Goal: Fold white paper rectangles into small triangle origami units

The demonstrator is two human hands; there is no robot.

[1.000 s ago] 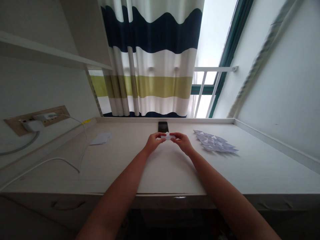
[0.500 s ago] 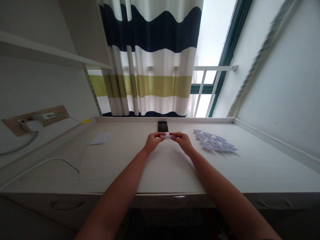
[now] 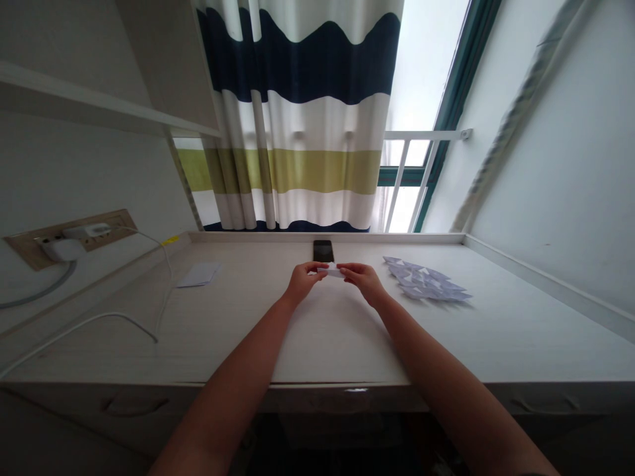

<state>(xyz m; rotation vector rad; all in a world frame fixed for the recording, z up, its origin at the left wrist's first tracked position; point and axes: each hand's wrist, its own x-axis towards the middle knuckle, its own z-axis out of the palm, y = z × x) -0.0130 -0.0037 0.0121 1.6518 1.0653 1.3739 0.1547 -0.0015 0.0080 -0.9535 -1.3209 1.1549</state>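
A small folded piece of white paper [image 3: 331,270] is held between my two hands above the desk. My left hand [image 3: 303,280] pinches its left end between thumb and fingers. At the other end my right hand [image 3: 363,281] grips it in the same way. Just beyond the fingers a dark phone [image 3: 323,251] lies on the desk, its near end partly hidden. To the right of my right hand several folded white paper pieces [image 3: 427,283] lie in overlapping rows. Far to the left rests a small stack of white paper [image 3: 198,275].
The pale desk [image 3: 337,344] has a raised rim at the back and right. White cables [image 3: 163,311] run over its left side from chargers in a wall socket [image 3: 74,235]. A striped curtain [image 3: 307,125] and a window railing [image 3: 421,136] stand behind.
The folded paper has tilted slightly, its right end a little lower. My right fingers have shifted slightly on it; my left hand is almost unmoved.
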